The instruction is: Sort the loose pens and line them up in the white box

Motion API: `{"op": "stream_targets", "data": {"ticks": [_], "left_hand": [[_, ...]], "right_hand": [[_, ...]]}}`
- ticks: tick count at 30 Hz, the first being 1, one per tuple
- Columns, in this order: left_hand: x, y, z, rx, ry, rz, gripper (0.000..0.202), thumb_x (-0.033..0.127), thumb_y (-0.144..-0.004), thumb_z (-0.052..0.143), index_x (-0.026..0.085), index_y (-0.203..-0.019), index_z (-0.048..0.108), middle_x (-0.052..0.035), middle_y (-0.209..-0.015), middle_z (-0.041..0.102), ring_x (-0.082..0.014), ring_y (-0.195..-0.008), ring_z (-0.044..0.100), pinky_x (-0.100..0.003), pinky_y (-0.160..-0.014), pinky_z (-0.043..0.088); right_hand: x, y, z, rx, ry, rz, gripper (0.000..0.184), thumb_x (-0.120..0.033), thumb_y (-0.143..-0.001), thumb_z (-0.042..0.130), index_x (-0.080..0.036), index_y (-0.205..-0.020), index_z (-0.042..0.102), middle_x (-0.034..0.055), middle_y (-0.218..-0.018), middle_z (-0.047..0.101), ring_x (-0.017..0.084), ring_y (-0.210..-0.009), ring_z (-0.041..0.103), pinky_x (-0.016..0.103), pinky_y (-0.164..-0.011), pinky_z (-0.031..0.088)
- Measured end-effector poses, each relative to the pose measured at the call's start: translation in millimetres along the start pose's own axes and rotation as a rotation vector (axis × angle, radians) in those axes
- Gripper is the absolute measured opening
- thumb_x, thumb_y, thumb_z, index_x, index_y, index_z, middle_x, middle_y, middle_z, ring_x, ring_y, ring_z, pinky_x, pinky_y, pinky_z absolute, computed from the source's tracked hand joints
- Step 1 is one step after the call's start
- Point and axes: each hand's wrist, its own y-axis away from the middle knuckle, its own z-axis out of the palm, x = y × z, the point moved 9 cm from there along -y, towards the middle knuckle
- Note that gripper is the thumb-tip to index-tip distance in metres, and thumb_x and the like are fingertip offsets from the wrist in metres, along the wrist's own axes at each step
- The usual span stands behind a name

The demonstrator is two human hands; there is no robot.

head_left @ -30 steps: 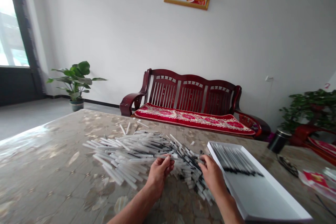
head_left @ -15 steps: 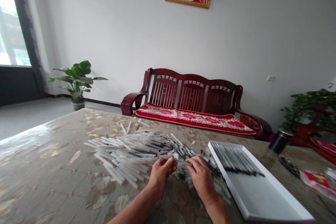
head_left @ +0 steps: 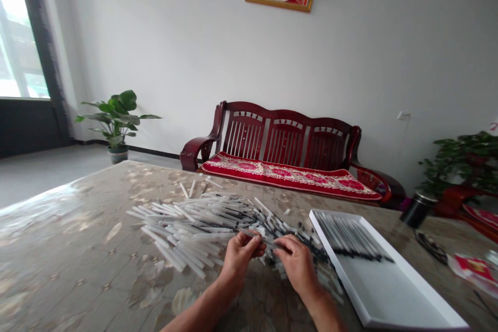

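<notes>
My left hand (head_left: 240, 257) is closed around a pale, translucent pen barrel (head_left: 245, 231), held just above the table. To its right, my right hand (head_left: 296, 263) has thumb and fingers pinched together, facing the barrel's near end. Whatever sits in that pinch is too small and blurred to name. Beyond and left of both hands spreads a loose pile of whitish pen barrels (head_left: 182, 225). Darker pen parts (head_left: 278, 223) lie scattered behind my right hand. A shallow white box (head_left: 397, 290) stands at the right, with a row of dark-tipped pens (head_left: 350, 236) in its far half.
The patterned table (head_left: 78, 249) carries a black canister (head_left: 418, 209), a dark cable (head_left: 431, 248) and a red packet (head_left: 472, 267) at the right. Past the far edge stands a dark red wooden bench (head_left: 286, 140); a potted plant (head_left: 118, 114) is at the left.
My right hand's fingers have shifted slightly left and down by the barrel. My left hand keeps its hold; the view has turned a little.
</notes>
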Motion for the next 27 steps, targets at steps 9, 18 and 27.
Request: {"op": "stream_targets", "data": {"ticks": [9, 18, 27], "left_hand": [[1, 8, 10.3, -0.039, 0.061, -0.009, 0.039, 0.035, -0.053, 0.091, 0.013, -0.076, 0.07, -0.003, -0.064, 0.07, -0.0159, -0.06, 0.068, -0.024, -0.059, 0.055], [-18, 17, 15.8, -0.088, 0.181, -0.232, 0.038, 0.017, -0.056, 0.09, 0.015, -0.087, 0.069, -0.0012, -0.072, 0.071, -0.0103, -0.06, 0.066, -0.019, -0.059, 0.056], [-28, 14, 10.5, -0.069, -0.027, -0.272, 0.038, 0.027, -0.052, 0.092, 0.017, -0.08, 0.068, 0.0012, -0.07, 0.069, -0.0098, -0.057, 0.065, -0.019, -0.052, 0.051]], "right_hand": [[21, 9, 13, -0.052, -0.738, 0.471, 0.033, -0.038, -0.058, 0.085, -0.016, -0.078, 0.072, -0.0014, -0.063, 0.065, 0.01, -0.052, 0.053, 0.021, -0.049, 0.042], [6, 9, 26, 0.08, -0.963, 0.462, 0.04, -0.045, -0.062, 0.086, -0.018, -0.085, 0.069, -0.0029, -0.065, 0.065, 0.01, -0.057, 0.057, 0.021, -0.052, 0.044], [91, -22, -122, 0.486, -0.709, 0.465, 0.044, -0.053, -0.063, 0.078, -0.021, -0.089, 0.064, 0.0005, -0.072, 0.07, 0.015, -0.058, 0.064, 0.022, -0.044, 0.044]]}}
